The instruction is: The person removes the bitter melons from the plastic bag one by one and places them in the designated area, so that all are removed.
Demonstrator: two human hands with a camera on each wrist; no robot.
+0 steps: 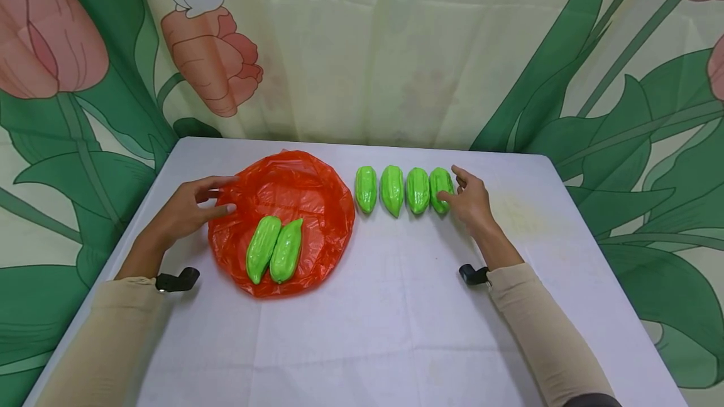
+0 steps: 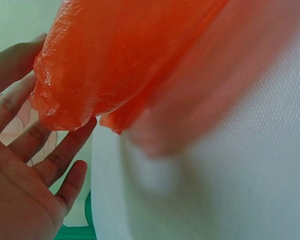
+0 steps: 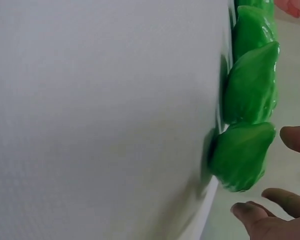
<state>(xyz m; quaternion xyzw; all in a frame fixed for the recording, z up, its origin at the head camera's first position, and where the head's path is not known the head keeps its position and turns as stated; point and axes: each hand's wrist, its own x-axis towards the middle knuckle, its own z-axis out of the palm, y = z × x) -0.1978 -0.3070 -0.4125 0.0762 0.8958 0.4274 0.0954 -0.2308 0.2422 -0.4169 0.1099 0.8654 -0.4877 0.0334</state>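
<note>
A red plastic bag (image 1: 317,237) lies spread in a round shape on the left of the white table. Two glossy green gourd-like vegetables (image 1: 263,250) rest side by side on it. At the bag's left edge is my left hand (image 1: 183,209); in the left wrist view its spread fingers touch the bag's rim (image 2: 85,75). Several matching green vegetables (image 1: 392,190) stand in a row right of the bag. Around the rightmost green vegetable (image 1: 440,184) my right hand (image 1: 471,200) reaches with thumb and fingers apart. The right wrist view shows a gap between the fingers and that vegetable (image 3: 242,155).
A white cloth covers the table (image 1: 362,344). Behind it hangs a curtain (image 1: 367,49) printed with tulips, leaves and a rabbit on a carrot. Each wrist carries a small black camera, the left camera (image 1: 178,280) beside the beige sleeve (image 1: 107,331).
</note>
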